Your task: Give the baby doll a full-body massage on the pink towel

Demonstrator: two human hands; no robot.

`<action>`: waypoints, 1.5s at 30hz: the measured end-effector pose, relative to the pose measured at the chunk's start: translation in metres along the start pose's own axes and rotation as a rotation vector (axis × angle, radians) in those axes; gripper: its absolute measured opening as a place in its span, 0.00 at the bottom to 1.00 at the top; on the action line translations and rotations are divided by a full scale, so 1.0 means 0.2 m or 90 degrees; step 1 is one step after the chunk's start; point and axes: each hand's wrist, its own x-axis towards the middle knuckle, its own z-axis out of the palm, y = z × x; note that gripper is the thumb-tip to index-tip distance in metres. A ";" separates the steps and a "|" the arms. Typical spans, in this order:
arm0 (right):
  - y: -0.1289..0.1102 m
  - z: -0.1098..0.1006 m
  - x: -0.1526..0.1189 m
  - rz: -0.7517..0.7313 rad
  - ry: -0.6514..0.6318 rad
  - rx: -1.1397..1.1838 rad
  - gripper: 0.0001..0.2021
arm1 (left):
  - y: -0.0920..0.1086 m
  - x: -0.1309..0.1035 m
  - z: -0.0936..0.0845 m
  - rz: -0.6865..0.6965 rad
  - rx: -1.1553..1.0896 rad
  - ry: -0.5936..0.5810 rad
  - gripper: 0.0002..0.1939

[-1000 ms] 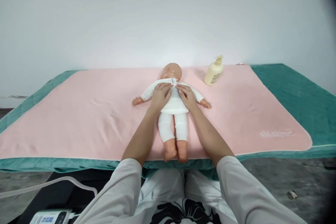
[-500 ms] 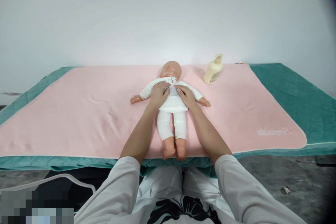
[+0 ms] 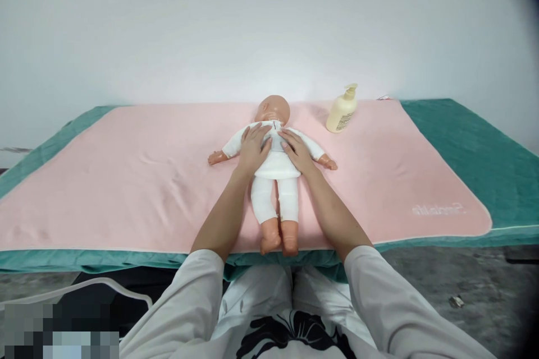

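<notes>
A bald baby doll in white cloth lies stretched out in the middle, its head away from me and its feet towards me. Its arms spread to both sides, and no face shows. My left hand rests flat on the left side of the doll's upper torso, fingers extended. On the right side of the same torso lies my right hand, also flat with its fingers out. Between the two hands a strip of white cloth stays visible, with a dark stitch near the neck.
Under the doll is a pink mat over a green table cover. A cream pump bottle stands right of the doll's head. A pale wall rises behind the table. At lower left a light curved tube passes a dark object.
Both hands have slid very slightly towards the doll's head, still flat on its torso. The doll and bottle keep their places; the view has shifted a little.
</notes>
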 end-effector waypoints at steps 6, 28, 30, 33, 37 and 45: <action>0.00 -0.01 0.01 -0.007 -0.058 -0.003 0.30 | -0.01 0.00 0.02 -0.026 -0.004 -0.035 0.21; -0.08 -0.04 -0.04 0.008 0.070 -0.016 0.31 | 0.00 -0.09 -0.06 -0.205 -0.149 0.248 0.23; -0.10 -0.06 -0.04 0.028 0.117 -0.031 0.31 | -0.02 -0.12 -0.10 -0.270 -0.174 0.265 0.25; -0.11 -0.08 -0.02 0.105 0.191 -0.055 0.31 | -0.06 -0.16 -0.13 -0.350 -0.200 0.245 0.31; -0.07 -0.09 0.05 0.224 0.232 -0.081 0.30 | -0.11 -0.21 -0.11 -0.397 -0.207 0.156 0.35; 0.00 0.03 0.18 0.234 0.113 -0.090 0.31 | -0.16 -0.12 0.04 -0.259 -0.175 -0.010 0.36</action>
